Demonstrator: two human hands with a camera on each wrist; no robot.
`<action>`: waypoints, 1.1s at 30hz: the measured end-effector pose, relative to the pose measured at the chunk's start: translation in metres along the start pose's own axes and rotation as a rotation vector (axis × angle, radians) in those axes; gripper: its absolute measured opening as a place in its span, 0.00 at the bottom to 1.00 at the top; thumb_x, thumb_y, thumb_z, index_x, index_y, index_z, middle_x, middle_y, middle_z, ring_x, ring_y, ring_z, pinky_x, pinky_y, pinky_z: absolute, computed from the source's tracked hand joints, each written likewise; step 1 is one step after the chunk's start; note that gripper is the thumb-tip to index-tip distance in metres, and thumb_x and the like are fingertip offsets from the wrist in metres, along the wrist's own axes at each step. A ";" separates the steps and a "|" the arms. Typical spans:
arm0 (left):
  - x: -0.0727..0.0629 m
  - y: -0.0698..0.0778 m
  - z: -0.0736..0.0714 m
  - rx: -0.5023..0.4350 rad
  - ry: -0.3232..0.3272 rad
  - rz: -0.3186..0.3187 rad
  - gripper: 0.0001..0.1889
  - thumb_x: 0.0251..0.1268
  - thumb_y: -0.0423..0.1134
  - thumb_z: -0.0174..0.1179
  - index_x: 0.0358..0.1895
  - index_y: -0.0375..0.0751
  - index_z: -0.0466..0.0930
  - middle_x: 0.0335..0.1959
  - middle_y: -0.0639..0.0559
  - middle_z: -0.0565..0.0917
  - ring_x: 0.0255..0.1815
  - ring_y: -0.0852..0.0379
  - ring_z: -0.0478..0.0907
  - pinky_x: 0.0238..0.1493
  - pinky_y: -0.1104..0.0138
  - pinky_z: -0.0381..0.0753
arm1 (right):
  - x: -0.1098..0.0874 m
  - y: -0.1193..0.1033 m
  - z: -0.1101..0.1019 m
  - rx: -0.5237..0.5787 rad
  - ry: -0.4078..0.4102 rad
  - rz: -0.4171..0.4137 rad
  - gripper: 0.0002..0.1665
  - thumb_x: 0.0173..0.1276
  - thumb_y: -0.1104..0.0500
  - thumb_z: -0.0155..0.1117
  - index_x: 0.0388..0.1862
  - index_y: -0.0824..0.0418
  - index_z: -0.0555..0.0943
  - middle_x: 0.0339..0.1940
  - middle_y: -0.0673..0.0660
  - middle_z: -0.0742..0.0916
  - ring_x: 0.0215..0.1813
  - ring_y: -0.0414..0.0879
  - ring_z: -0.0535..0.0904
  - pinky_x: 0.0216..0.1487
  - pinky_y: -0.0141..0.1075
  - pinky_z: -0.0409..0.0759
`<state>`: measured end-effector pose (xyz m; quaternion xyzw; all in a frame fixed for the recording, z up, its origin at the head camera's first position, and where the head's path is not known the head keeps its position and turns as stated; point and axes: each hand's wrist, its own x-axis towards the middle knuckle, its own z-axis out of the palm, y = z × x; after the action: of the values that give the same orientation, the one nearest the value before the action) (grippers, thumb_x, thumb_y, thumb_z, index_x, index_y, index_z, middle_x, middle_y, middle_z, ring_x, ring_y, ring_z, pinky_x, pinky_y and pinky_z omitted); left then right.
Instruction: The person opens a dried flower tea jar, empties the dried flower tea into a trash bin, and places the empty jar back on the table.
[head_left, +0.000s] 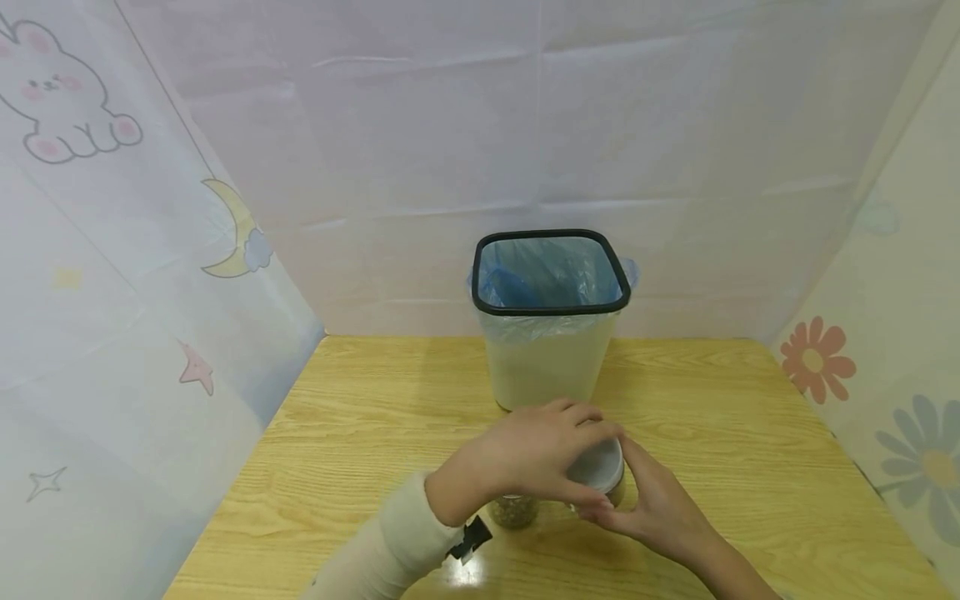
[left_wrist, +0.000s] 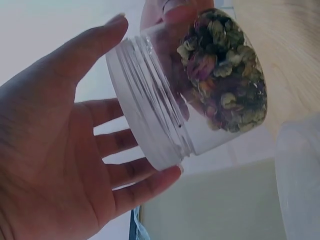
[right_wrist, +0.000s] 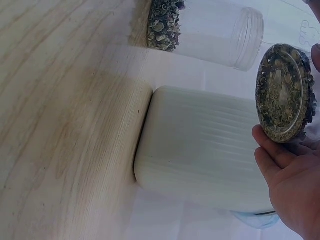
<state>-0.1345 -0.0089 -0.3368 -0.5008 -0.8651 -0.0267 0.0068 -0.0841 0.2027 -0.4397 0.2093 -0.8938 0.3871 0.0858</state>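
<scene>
A clear jar point(left_wrist: 225, 75) of dried flower buds and petals is lifted off the table between both hands, tilted in the left wrist view. Its pale screw lid point(head_left: 598, 468) is on the neck. My left hand point(head_left: 528, 450) grips the lid, thumb on one side and fingers spread round the other. From the right, my right hand point(head_left: 667, 508) holds the jar's body, with fingers near its base in the right wrist view. A second clear jar point(right_wrist: 210, 30) stands on the table by my left wrist, partly filled with dried flowers; its threaded neck shows.
Behind the hands stands a white waste bin point(head_left: 543, 367) with a black rim and a bluish plastic liner. The wooden table point(head_left: 375, 417) meets printed cloth walls point(head_left: 405, 167) at the back and sides. A black strap point(head_left: 471, 537) sits at my left wrist.
</scene>
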 end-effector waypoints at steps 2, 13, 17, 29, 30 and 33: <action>0.000 0.003 0.001 0.027 0.014 -0.021 0.41 0.62 0.72 0.59 0.75 0.59 0.66 0.68 0.57 0.73 0.65 0.56 0.73 0.53 0.68 0.81 | 0.000 0.000 0.000 0.005 -0.002 0.000 0.59 0.57 0.41 0.80 0.81 0.42 0.57 0.68 0.51 0.79 0.58 0.49 0.81 0.51 0.45 0.84; -0.002 0.012 0.005 0.071 0.119 -0.094 0.45 0.58 0.78 0.55 0.72 0.55 0.70 0.62 0.57 0.78 0.58 0.56 0.78 0.51 0.66 0.83 | 0.000 0.003 -0.001 0.037 0.007 -0.028 0.60 0.55 0.43 0.82 0.81 0.43 0.57 0.66 0.48 0.80 0.61 0.50 0.79 0.56 0.60 0.80; -0.002 0.008 0.003 0.041 0.083 -0.065 0.48 0.56 0.77 0.58 0.76 0.55 0.64 0.69 0.55 0.73 0.65 0.54 0.74 0.57 0.65 0.81 | -0.001 0.004 0.000 0.008 0.017 -0.052 0.61 0.54 0.44 0.82 0.81 0.49 0.58 0.67 0.54 0.80 0.62 0.56 0.80 0.55 0.61 0.80; 0.002 -0.022 -0.003 -0.216 0.019 0.264 0.45 0.60 0.63 0.69 0.78 0.53 0.62 0.78 0.55 0.60 0.77 0.61 0.56 0.76 0.70 0.53 | -0.002 -0.001 0.001 -0.061 0.049 -0.069 0.53 0.51 0.44 0.84 0.73 0.52 0.67 0.58 0.46 0.83 0.56 0.44 0.81 0.50 0.45 0.84; 0.002 -0.023 -0.003 -0.222 0.019 0.278 0.45 0.59 0.62 0.70 0.78 0.52 0.63 0.78 0.55 0.60 0.77 0.62 0.56 0.76 0.71 0.53 | -0.002 -0.001 0.002 -0.063 0.050 -0.072 0.54 0.51 0.44 0.84 0.73 0.53 0.67 0.58 0.46 0.83 0.56 0.44 0.81 0.49 0.45 0.84; 0.003 -0.024 -0.004 -0.236 0.002 0.295 0.46 0.59 0.61 0.71 0.78 0.52 0.62 0.78 0.55 0.61 0.77 0.62 0.56 0.75 0.72 0.54 | -0.003 0.001 0.002 -0.061 0.056 -0.086 0.55 0.50 0.45 0.85 0.73 0.54 0.66 0.58 0.47 0.83 0.55 0.44 0.81 0.48 0.43 0.85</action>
<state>-0.1563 -0.0186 -0.3334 -0.6194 -0.7732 -0.1272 -0.0475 -0.0819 0.2024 -0.4425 0.2337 -0.8927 0.3614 0.1337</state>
